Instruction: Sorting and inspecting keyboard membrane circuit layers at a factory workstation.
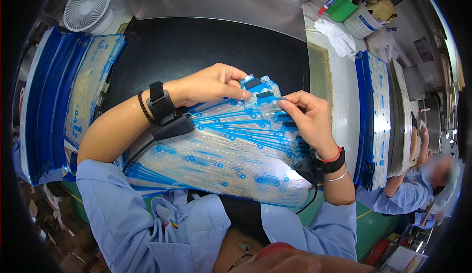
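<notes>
A stack of clear plastic sheets [211, 162] printed with blue lines and rings lies across the table before me, partly on my lap side. At its far corner sits a blue-and-clear tab [263, 93] with black strips. My left hand [214, 83] pinches the left side of this corner between thumb and fingers. On the other side, my right hand [309, 118] has thumb and forefinger pressed together on the edge of the sheets. How many layers each hand grips is hidden. Black wrist devices with cables hang over the sheets.
A black mat [196, 39] covers the table beyond. Blue-edged sheet stacks stand at left [46, 106] and right [376, 125]. A white fan [87, 7] is far left. A white cloth [339, 37] and a white tub [361, 22] are far right. Another person [413, 192] works at right.
</notes>
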The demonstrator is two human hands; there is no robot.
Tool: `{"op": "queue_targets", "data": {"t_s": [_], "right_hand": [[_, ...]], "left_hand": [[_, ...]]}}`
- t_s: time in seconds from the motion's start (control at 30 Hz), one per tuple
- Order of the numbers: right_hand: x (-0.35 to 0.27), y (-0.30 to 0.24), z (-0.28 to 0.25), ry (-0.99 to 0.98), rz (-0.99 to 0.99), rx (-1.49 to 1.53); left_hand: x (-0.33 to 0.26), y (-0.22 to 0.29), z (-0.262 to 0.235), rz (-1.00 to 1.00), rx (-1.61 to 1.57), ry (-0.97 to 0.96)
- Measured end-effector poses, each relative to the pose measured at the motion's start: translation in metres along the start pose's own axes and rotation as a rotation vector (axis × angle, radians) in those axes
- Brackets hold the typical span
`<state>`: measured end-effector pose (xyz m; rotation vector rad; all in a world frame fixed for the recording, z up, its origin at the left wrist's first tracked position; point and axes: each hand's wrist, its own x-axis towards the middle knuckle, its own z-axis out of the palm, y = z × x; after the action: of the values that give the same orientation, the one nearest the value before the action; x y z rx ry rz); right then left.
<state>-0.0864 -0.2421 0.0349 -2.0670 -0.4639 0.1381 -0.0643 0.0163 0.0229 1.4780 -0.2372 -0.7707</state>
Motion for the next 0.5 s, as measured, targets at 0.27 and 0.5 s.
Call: {"op": "queue_targets", "data": {"t_s": [0.27,0.5], "right_hand": [[-0.0018,0.0041,-0.0043,-0.092,0.055,0.123],[0.0009,0.0011,-0.0001,-0.080,0.095,0.267]], "left_hand": [[0.0014,-0.0068,-0.0041,0.008,-0.070,-0.027],[-0.0020,-0.0016,-0.0060,-0.026,-0.056,-0.032]]}}
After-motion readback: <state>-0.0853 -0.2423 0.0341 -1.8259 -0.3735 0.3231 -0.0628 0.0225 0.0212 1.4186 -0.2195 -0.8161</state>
